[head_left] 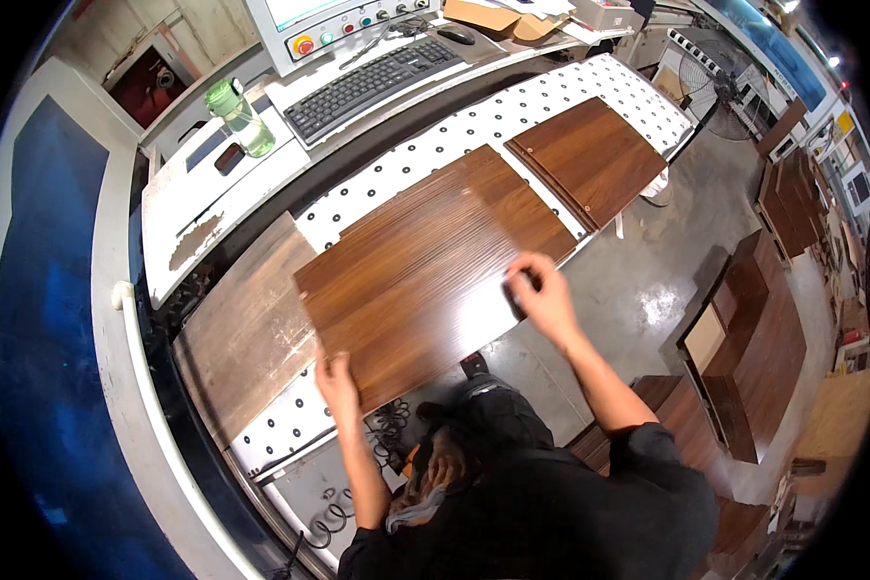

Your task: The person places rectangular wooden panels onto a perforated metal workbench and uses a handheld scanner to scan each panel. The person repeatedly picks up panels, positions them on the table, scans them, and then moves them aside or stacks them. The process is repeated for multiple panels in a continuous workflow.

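We stand over a dark brown, rectangular wood-grain panel (406, 280)

The panel lies mid-scene on a white, black-dotted worktable (280, 437). Our bare hands are apart: the left hand (336, 384) touches the panel's left edge near our body, though we cannot tell how firmly it grips. The right hand (544, 295), fingers curled and blurred, is at the near edge, farther right, beside a dark, smeared shape (518, 294); we cannot tell whether it closes on that. Right of the panel, across a narrow gap, lies a smaller brown wood-grain board (599, 159); left, a worn grey-brown board (244, 324).
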Demonstrator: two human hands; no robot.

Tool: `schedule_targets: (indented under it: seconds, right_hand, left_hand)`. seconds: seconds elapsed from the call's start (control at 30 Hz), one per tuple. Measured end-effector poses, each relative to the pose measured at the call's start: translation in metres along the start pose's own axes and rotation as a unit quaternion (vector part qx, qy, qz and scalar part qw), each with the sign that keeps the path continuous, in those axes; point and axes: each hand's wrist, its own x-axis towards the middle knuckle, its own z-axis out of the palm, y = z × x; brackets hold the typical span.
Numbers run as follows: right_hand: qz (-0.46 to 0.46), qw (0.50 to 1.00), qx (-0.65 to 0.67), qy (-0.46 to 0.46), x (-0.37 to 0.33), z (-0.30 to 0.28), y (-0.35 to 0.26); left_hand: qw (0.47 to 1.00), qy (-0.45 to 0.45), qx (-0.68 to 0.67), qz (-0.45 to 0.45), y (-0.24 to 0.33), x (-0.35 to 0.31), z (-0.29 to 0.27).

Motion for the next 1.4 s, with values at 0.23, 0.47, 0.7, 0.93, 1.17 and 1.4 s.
schedule_targets:
  seconds: [0.23,0.47,0.7,0.93,1.17,1.4]
  right_hand:
    - [-0.106,0.947,-0.289,-0.093,0.011,0.000,0.000]
    - [-0.102,0.900,-0.415,-0.084,0.018,0.022,0.041]
    - [-0.048,0.880,-0.471,-0.042,0.120,-0.038,0.102]
    - [0.035,0.844,-0.534,-0.019,0.183,-0.114,0.162]
    - [0.035,0.835,-0.549,-0.008,0.184,-0.113,0.168]
    - [0.033,0.827,-0.561,0.031,0.182,-0.089,0.171]
  left_hand:
    - [0.959,-0.064,0.228,0.155,0.026,-0.006,0.036]
    - [0.968,0.001,0.232,0.090,-0.014,0.009,-0.032]
    - [0.958,0.082,0.266,0.063,-0.030,0.006,-0.075]
    - [0.908,0.141,0.390,0.054,-0.042,0.010,-0.094]
    - [0.841,0.119,0.525,-0.049,-0.057,0.039,-0.091]
    - [0.835,0.121,0.531,-0.074,-0.065,0.067,-0.112]
